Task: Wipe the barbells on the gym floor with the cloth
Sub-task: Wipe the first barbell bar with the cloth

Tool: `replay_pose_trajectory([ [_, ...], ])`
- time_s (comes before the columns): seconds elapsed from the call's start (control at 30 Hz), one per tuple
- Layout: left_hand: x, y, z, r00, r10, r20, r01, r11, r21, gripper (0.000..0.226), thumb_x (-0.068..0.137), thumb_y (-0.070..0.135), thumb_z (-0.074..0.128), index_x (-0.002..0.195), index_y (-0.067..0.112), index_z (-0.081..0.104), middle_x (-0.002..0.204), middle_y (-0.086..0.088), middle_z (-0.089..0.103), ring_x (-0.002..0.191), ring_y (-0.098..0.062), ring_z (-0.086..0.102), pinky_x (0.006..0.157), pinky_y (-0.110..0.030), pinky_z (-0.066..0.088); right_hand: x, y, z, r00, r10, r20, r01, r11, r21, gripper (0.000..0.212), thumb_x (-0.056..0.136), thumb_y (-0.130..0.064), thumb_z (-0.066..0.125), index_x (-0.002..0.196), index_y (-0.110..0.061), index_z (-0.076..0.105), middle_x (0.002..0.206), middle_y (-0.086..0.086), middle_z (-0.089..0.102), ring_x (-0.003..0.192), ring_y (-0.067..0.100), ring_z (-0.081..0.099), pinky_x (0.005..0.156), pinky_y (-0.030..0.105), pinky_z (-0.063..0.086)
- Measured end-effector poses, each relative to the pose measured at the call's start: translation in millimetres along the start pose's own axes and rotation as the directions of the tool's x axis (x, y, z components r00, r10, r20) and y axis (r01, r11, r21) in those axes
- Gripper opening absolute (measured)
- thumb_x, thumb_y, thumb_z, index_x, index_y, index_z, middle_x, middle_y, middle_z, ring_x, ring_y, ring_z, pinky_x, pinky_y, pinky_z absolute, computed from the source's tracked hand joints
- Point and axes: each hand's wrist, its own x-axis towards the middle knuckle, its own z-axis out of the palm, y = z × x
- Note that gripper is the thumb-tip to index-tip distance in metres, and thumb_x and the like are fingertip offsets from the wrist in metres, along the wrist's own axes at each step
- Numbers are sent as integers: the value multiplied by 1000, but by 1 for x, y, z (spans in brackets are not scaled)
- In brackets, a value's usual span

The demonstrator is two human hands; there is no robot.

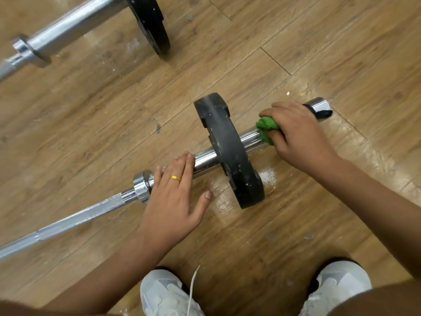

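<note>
fingers of the right hand are curled round a scrunched green cloth, clamping it on the shiny chrome sleeve of the near barbell, just outside its scuffed, dusty black plate; most of the cloth's buried under the palm; left hand lies flat, fingers straight, on the sleeve inside the plate; barbell's down on the wood floor, shaft cut off at the left edge; both wrists reach in from below

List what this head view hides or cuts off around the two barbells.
Head view only:
- Near barbell: shaft leaves the left edge; other end unseen.
- Far barbell: cut by top and left edges.
- Green cloth: mostly covered by the right hand; size unclear.
- Left hand: covers the bar beneath its palm.
</note>
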Motion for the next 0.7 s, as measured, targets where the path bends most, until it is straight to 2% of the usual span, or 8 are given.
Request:
replay_pose_trajectory([
  [0.07,-1,0,-5,999,34,-3,-34,999,22,79,101,65,21,161,14,13,166,-6,22,153,-18,16,123,-38,-9,-9,-8,4,1000,-16,-18,16,1000,13,38,88,-21,56,123,-11,63,122,8,65,123,31,54,113,47,34],
  [0.17,-8,6,3,998,65,19,-65,998,21,81,101,64,22,162,15,-1,170,-4,-2,156,-16,-7,122,-38,-15,-25,-14,5,987,-149,57,148,989,23,43,87,-20,58,129,-10,62,133,3,63,130,28,51,116,41,27],
  [0.23,-14,11,12,997,77,23,-77,997,10,84,101,63,24,161,14,-6,169,-3,-12,155,-16,-14,124,-42,-11,-28,-4,-1,982,-167,88,168,986,-4,48,84,-18,57,131,-9,61,136,4,62,131,28,50,114,41,29],
  [0.3,-19,13,18,996,89,13,-89,996,15,85,101,62,27,161,11,-4,169,-5,-12,155,-19,-12,124,-45,-6,-28,2,-5,994,-90,67,91,996,-14,47,84,-12,59,132,-10,60,136,6,61,133,31,49,114,47,33],
  [0.4,-25,15,24,994,108,-12,-108,993,45,87,100,61,30,161,7,-2,169,-9,-8,156,-23,-8,124,-46,-5,-42,-13,4,1000,-4,12,4,1000,-19,46,88,-11,65,133,-10,58,139,7,59,138,30,44,121,46,22],
  [0.47,-30,16,28,992,124,-12,-123,990,67,89,99,60,32,160,6,-2,169,-11,-8,156,-26,-7,124,-47,-3,-55,-25,11,996,-72,42,73,997,-16,48,89,-16,63,137,-10,56,143,7,56,140,28,41,123,44,18],
  [0.57,-37,16,35,990,141,-2,-140,983,122,90,98,58,36,160,4,-2,169,-13,-7,156,-29,-4,123,-52,0,-59,-15,6,981,-166,96,168,986,-9,53,86,-14,62,139,-9,55,143,6,56,139,27,43,122,44,22],
  [0.7,-45,19,42,987,159,-18,-154,975,158,86,100,55,35,160,1,2,168,-16,-6,156,-32,-3,123,-52,-1,-59,-7,-3,997,68,-46,-69,998,-7,45,89,-18,56,133,-9,58,136,8,60,136,28,45,119,51,25],
])
